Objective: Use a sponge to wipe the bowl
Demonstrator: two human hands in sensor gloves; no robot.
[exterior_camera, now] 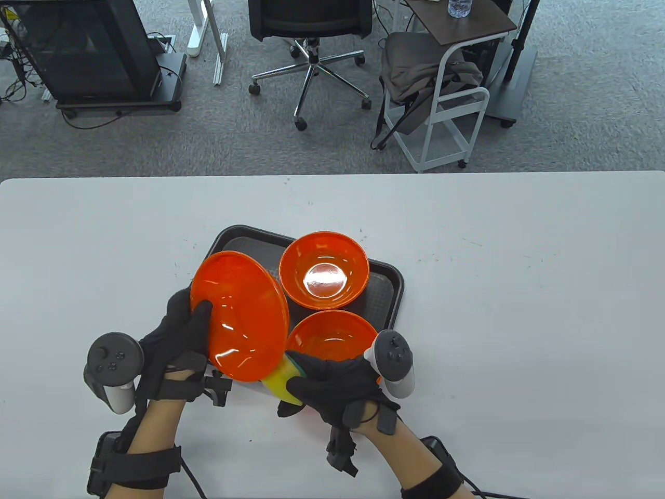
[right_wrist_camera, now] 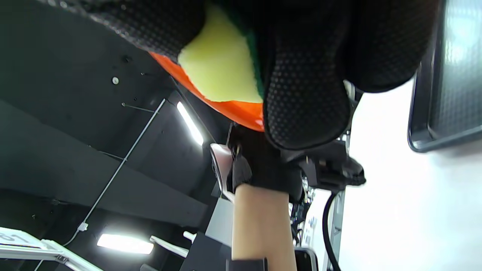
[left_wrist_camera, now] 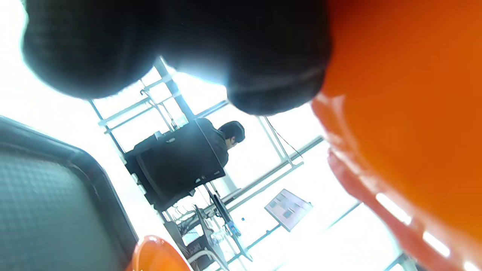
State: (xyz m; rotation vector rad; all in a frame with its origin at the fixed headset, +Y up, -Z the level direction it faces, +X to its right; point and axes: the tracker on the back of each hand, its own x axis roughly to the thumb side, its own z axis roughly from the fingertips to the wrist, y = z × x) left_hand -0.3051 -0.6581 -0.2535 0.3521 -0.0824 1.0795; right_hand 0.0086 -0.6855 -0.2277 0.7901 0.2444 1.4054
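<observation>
My left hand (exterior_camera: 179, 332) grips an orange bowl (exterior_camera: 240, 316) by its rim and holds it tilted on edge above the tray's left side. The bowl fills the right of the left wrist view (left_wrist_camera: 406, 113), with my fingers (left_wrist_camera: 278, 67) dark at the top. My right hand (exterior_camera: 332, 384) holds a yellow sponge with a green backing (exterior_camera: 283, 379) against the bowl's lower edge. In the right wrist view the sponge (right_wrist_camera: 218, 64) sits between my fingers (right_wrist_camera: 305, 109) and touches the orange bowl (right_wrist_camera: 241, 111).
A black tray (exterior_camera: 387, 286) carries two more orange bowls, one upright at the back (exterior_camera: 324, 270) and one at the front (exterior_camera: 332, 338) partly behind my right hand. The white table (exterior_camera: 519, 312) spreads to the right and left.
</observation>
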